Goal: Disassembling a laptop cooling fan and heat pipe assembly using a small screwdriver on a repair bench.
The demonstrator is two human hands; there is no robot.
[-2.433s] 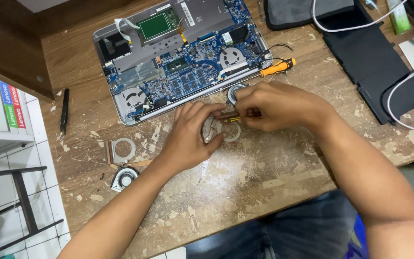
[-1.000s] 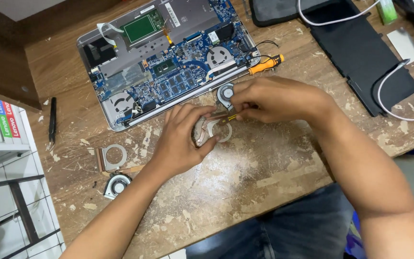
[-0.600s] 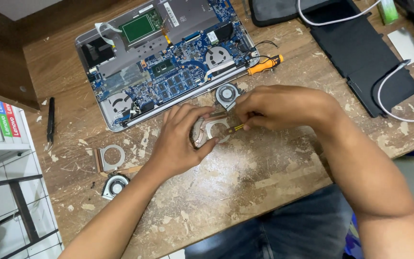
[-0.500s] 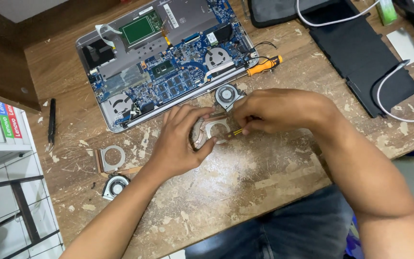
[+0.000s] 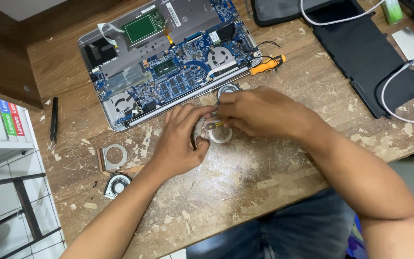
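On the worn wooden table point(image 5: 264, 192), at far left, a black pen-like tool point(image 5: 53, 120) and two loose round fan parts point(image 5: 113, 170) are seen. Further right, the left hand point(image 5: 180, 144) is curled around a small round silver fan housing point(image 5: 216, 132), steadying it. Directly right of it, touching, the right hand point(image 5: 259, 110) is closed on a thin yellow-handled tool point(image 5: 215, 124), pointed leftward into the housing.

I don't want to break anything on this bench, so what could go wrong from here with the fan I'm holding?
The left hand and right hand pinch a small fan part around a yellow-handled tool; a slip could mar it. The opened laptop lies just beyond the hands with its board bare, so a slipped tool might hit it. Loose fan parts sit near the table's left edge and could fall.
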